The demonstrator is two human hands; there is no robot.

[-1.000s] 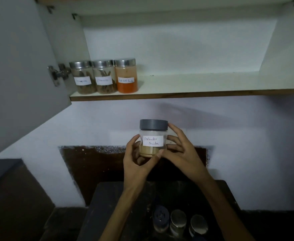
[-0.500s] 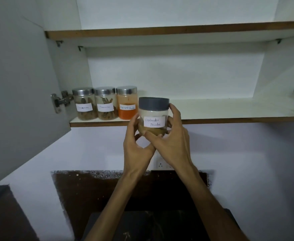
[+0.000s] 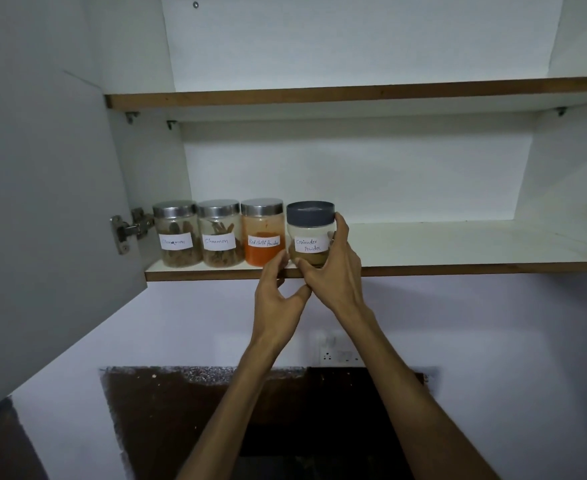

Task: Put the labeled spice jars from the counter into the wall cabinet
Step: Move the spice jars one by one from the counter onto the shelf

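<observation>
Coriander jar (image 3: 310, 233) now on shelf (image 3: 458, 237), was mid-air.

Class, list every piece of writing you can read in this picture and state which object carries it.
"Cinnamon": white handwritten label on the leftmost steel-lidded glass jar of brown sticks; the letters are smudged.
"Cinnamon": white label on the second steel-lidded glass jar of brown sticks.
"Red chilli Powder": white label on the steel-lidded glass jar of orange powder.
"Coriander Powder": white label on the grey-lidded jar of tan powder, held by the right hand.
No other writing is visible.
</observation>
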